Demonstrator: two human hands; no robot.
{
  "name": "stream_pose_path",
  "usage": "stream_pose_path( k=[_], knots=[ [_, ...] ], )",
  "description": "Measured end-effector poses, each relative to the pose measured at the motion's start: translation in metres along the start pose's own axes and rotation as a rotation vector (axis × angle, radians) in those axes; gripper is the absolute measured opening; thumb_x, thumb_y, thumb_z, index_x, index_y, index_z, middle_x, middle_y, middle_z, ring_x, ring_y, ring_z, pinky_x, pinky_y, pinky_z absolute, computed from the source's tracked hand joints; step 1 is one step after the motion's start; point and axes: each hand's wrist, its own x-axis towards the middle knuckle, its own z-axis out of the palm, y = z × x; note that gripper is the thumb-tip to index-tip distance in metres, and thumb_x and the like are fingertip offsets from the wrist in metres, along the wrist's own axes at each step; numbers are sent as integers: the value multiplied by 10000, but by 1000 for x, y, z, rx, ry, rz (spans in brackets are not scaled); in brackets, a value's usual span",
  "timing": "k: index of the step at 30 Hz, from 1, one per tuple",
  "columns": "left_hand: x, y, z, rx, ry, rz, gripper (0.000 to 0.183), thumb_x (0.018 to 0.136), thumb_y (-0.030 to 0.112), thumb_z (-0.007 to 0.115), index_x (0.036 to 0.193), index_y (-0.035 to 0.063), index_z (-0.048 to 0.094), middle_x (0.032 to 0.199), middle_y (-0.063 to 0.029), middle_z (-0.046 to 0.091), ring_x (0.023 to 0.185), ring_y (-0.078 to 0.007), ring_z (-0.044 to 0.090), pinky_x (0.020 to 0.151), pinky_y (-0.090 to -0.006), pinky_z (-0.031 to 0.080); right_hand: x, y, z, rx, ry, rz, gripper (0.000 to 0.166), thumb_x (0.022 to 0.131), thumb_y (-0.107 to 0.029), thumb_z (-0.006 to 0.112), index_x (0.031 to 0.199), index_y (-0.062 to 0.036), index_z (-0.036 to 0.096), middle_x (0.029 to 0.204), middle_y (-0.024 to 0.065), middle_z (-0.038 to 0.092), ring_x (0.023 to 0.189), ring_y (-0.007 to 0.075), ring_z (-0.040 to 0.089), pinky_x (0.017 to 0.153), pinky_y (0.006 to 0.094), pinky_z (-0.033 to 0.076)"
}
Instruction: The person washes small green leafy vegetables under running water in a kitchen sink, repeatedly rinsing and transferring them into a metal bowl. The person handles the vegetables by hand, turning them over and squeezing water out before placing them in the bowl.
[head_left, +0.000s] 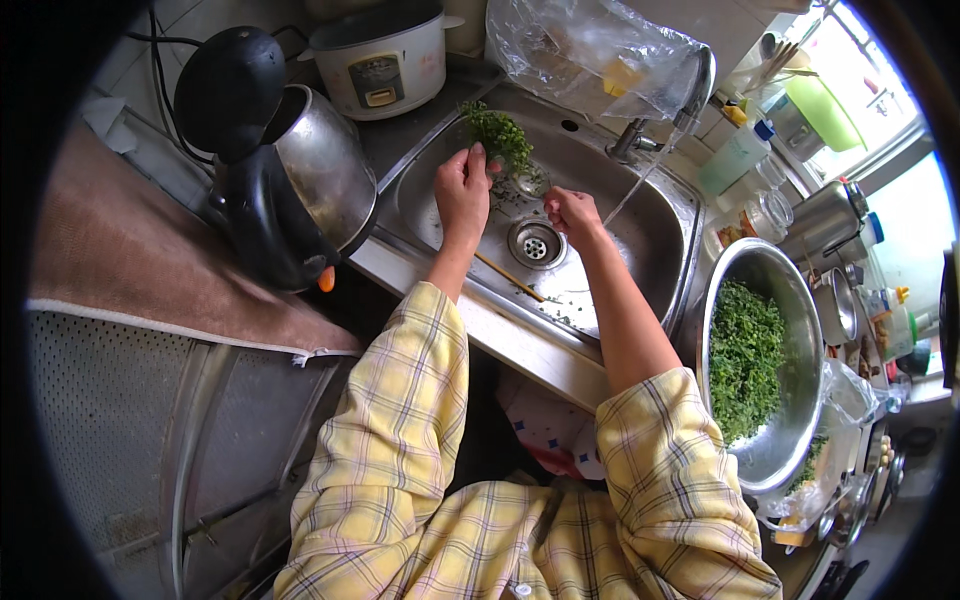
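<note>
My left hand (463, 187) grips a bunch of leafy green herbs (501, 136) by its lower end, over the left part of the stainless steel sink (652, 225). My right hand (574, 212) is low over the basin, right of the drain strainer (537, 244). Its fingers are curled, and whether anything small is pinched in them is hidden. Just beyond those fingers lies a small round shiny item (531, 182), too unclear to name. Water runs from the faucet (634, 142) behind my right hand. Scattered green bits and a thin brown stick (510, 277) lie in the sink.
A large steel bowl (806, 360) of chopped greens (746, 360) stands on the right. Left of the sink are an electric kettle (322, 165) with its lid up and a rice cooker (382, 67). Jars (769, 214) and bottles (739, 154) line the window side. Plastic film (570, 52) hangs behind the faucet.
</note>
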Motion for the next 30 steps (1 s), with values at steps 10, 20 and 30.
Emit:
stream_pose_path(
  k=[10, 20, 30],
  knots=[
    [2, 1, -10, -76, 102, 23, 425, 977, 269, 501, 662, -9, 562, 493, -6, 449, 454, -69, 390, 436, -275, 300, -10, -38, 69, -1074, 454, -1044, 126, 746, -149, 641, 852, -113, 582, 794, 127, 624, 730, 361, 630, 582, 449, 494],
    [-4, 8, -15, -235, 99, -71, 409, 998, 301, 492, 731, 4, 577, 568, 38, 453, 477, -28, 341, 426, -218, 247, 36, -26, 78, -1301, 257, -1174, 132, 818, -131, 544, 932, -67, 561, 892, 152, 627, 705, 373, 642, 604, 475, 512],
    [-4, 15, -18, -268, 65, -107, 373, 998, 286, 494, 738, 28, 563, 589, 31, 473, 480, -21, 350, 416, -202, 255, 47, -28, 72, -1361, 324, -1019, 148, 839, -127, 512, 960, -68, 573, 853, 163, 664, 771, 363, 668, 630, 482, 517]
  ],
)
